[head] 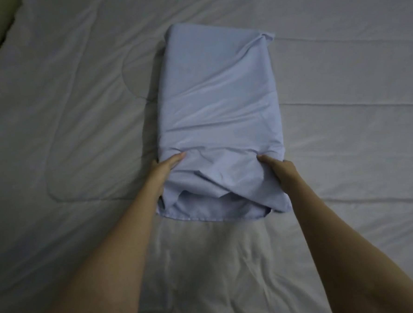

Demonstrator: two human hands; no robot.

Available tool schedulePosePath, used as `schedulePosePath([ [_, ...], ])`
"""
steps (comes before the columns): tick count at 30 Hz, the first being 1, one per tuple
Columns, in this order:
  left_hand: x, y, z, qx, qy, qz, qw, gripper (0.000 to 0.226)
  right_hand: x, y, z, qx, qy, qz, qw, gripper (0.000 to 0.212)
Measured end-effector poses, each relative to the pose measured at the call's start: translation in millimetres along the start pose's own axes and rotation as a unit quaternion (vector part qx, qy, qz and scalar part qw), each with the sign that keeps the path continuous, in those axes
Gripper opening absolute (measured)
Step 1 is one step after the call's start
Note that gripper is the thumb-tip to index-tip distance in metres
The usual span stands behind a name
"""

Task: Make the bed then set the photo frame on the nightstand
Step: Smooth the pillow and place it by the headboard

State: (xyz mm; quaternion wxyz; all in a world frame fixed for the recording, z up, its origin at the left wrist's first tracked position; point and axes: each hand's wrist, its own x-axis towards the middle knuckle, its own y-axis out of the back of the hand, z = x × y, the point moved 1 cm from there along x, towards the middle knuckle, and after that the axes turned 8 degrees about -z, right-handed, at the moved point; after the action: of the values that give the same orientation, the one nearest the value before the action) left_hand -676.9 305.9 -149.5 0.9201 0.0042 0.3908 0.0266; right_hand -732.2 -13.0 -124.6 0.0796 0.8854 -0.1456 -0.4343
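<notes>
While left hand [164, 171] grips, pillow [218, 112] between, right hand [280, 173]

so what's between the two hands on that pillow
In the head view, only the pillowcase's bunched open end lies between the left hand and right hand.

Both my bare forearms reach forward to the pillow [220, 121]. My left hand [164, 171] grips its near left side, thumb lying on top. My right hand [280, 173] grips its near right side, thumb pressing inward.
</notes>
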Motion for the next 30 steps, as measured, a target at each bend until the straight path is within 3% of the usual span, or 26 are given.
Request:
schedulePosePath([
  [3, -19.8, 0.6, 19.7, 0.017, 0.015, -0.016, 1.000, 0.114, -26.9, 3.4, -16.6, 0.015, 0.024, 0.003, 1.000, 0.075],
  [9, -107.1, 22.3, 33.2, 0.071, -0.039, 0.039, 0.996, 0.085, -117.9, 14.2, -6.8, 0.059, 0.050, -0.017, 0.997, 0.058],
  [14, -179.8, 60.3, -26.9, 0.063, -0.002, 0.006, 0.998, 0.098, -181.5, 14.5, 57.8, 0.086, 0.012, -0.044, 0.995, 0.052],
  [15, -188.1, 55.4, -39.0, 0.029, 0.035, 0.020, 0.999, 0.090, -187.0, 13.2, 72.2, 0.082, -0.003, -0.048, 0.996, 0.053],
  [17, -205.5, 62.9, -73.7, 0.052, 0.030, 0.057, 0.997, 0.062, -191.0, 11.4, 102.7, 0.072, -0.036, -0.047, 0.996, 0.058],
  [18, -203.5, 71.3, -95.1, 0.083, 0.038, 0.133, 0.987, 0.045, -190.5, 11.3, 117.5, 0.071, -0.048, -0.043, 0.995, 0.062],
  [19, -206.0, 71.2, -105.9, 0.091, 0.090, 0.211, 0.969, 0.044, -188.0, 12.0, 131.9, 0.063, -0.056, -0.035, 0.996, 0.066],
  [20, -206.0, 65.4, -115.8, 0.097, 0.085, 0.165, 0.978, 0.053, -184.8, 13.1, 144.6, 0.052, -0.053, -0.025, 0.997, 0.073],
  [21, -206.5, 61.9, -119.2, 0.098, 0.071, 0.068, 0.990, 0.068, -180.5, 15.2, 154.8, 0.041, -0.047, -0.020, 0.998, 0.075],
  [23, -199.1, 58.7, -122.3, 0.188, 0.088, -0.001, 0.978, 0.082, -173.8, 18.1, 161.7, 0.027, -0.044, -0.015, 0.999, 0.057],
  [26, -191.5, 63.3, -119.3, 0.223, 0.072, 0.002, 0.972, 0.083, -166.7, 18.3, 165.1, 0.020, -0.046, -0.015, 0.999, 0.038],
  [30, -188.8, 58.9, -111.6, 0.221, 0.087, 0.006, 0.971, 0.082, -171.5, 15.1, 161.5, 0.022, -0.049, -0.017, 0.998, 0.057],
])
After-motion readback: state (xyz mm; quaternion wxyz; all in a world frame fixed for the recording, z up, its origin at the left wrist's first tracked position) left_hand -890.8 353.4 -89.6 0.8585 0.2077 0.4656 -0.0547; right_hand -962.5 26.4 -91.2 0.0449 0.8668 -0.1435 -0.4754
